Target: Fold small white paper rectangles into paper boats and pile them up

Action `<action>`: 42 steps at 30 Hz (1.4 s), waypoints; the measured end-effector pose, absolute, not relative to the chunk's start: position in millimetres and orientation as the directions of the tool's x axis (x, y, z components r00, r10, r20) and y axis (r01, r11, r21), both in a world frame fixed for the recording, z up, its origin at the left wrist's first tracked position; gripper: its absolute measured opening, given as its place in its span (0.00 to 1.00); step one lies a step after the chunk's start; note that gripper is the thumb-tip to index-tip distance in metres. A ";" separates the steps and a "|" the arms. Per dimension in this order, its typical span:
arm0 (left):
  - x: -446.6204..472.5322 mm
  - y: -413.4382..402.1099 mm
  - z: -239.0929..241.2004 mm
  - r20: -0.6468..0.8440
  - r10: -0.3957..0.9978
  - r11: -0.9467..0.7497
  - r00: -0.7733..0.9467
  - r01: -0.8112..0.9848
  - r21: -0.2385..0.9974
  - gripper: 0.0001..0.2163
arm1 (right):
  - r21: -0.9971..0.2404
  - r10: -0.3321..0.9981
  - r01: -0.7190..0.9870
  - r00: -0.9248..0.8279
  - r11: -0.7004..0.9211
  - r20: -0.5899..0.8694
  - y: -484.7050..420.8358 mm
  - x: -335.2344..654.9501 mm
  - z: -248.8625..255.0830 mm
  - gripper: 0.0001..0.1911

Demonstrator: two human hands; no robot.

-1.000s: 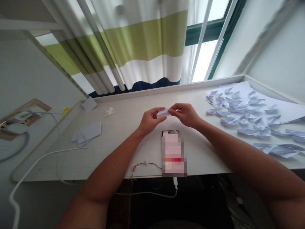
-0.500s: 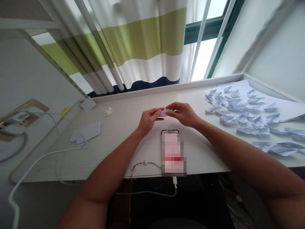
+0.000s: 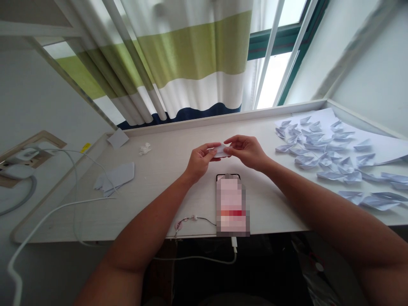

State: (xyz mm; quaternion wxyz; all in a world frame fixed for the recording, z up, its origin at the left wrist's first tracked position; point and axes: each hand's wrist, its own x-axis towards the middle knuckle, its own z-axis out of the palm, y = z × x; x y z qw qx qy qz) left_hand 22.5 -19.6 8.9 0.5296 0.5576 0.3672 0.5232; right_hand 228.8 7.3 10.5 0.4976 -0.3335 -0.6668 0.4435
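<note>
A small folded piece of white paper (image 3: pixel 221 150) is held between both hands above the middle of the desk. My left hand (image 3: pixel 201 159) pinches its left side, thumb on the near face and fingers behind. On the right side, my right hand (image 3: pixel 247 151) grips it between thumb and fingers. The fingers partly cover the paper, so its full shape is hidden. Many folded paper boats (image 3: pixel 328 148) lie spread over the right of the desk, some on a large white sheet (image 3: pixel 382 146).
A phone (image 3: pixel 232 199), screen blurred, lies near the front edge with a charging cable (image 3: pixel 234 246) and a beaded strap (image 3: pixel 185 222). Loose paper pieces (image 3: pixel 119 176), a paper square (image 3: pixel 117 139) and a crumpled scrap (image 3: pixel 145 148) lie left. White cords (image 3: pixel 57 208) cross the left side.
More of the folded paper's white face now shows between the fingers. My right hand has shifted slightly along it; both hands keep their hold.
</note>
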 end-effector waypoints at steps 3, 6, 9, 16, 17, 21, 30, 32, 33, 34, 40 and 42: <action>22.1 -18.6 8.0 0.155 0.970 -0.130 0.185 -0.142 0.981 0.19 | -0.923 0.882 0.007 -0.297 0.386 0.366 6.9 229.2 12.0 0.23; 21.5 -17.2 5.8 0.130 0.975 -0.107 0.178 -0.132 0.985 0.26 | -0.927 0.886 0.019 -0.302 0.375 0.352 8.0 229.3 11.2 0.23; 21.1 -15.8 3.6 0.128 0.974 -0.108 0.188 -0.116 0.987 0.31 | -0.936 0.891 0.014 -0.311 0.353 0.331 10.0 229.2 8.8 0.22; 20.2 -15.8 4.9 0.140 0.972 -0.127 0.190 -0.080 0.989 0.30 | -0.935 0.876 0.020 -0.360 0.353 0.323 10.1 229.6 7.7 0.19; 19.9 -16.0 5.6 0.141 0.970 -0.128 0.200 -0.077 0.989 0.29 | -0.934 0.875 0.024 -0.360 0.355 0.323 9.7 229.7 8.2 0.19; 18.7 -17.2 8.3 0.170 0.955 -0.159 0.244 -0.062 0.985 0.25 | -0.937 0.872 0.034 -0.378 0.347 0.310 8.1 229.9 9.9 0.20; 20.7 -18.5 9.0 0.126 0.937 -0.118 0.325 -0.044 0.992 0.25 | -0.930 0.863 0.109 -0.423 0.351 0.276 8.8 234.7 12.1 0.25; 20.1 -18.6 8.9 0.117 0.949 -0.120 0.294 -0.007 0.993 0.26 | -0.933 0.878 0.145 -0.410 0.330 0.247 9.3 236.4 13.1 0.26; 19.3 -18.8 9.4 0.105 0.955 -0.116 0.276 0.026 0.993 0.25 | -0.935 0.890 0.169 -0.397 0.312 0.225 9.4 237.2 13.7 0.27; 18.4 -19.2 10.4 0.088 0.962 -0.107 0.259 0.059 0.992 0.25 | -0.937 0.901 0.188 -0.383 0.294 0.205 9.4 238.0 14.4 0.27; 16.7 -24.4 20.2 0.104 0.969 -0.102 0.225 -0.021 0.995 0.19 | -0.964 0.870 0.018 -0.435 0.264 0.231 9.2 238.5 16.0 0.27; 18.5 -24.7 20.3 0.126 0.969 -0.112 0.212 -0.076 0.991 0.16 | -0.966 0.863 -0.032 -0.443 0.255 0.243 10.2 237.0 14.2 0.26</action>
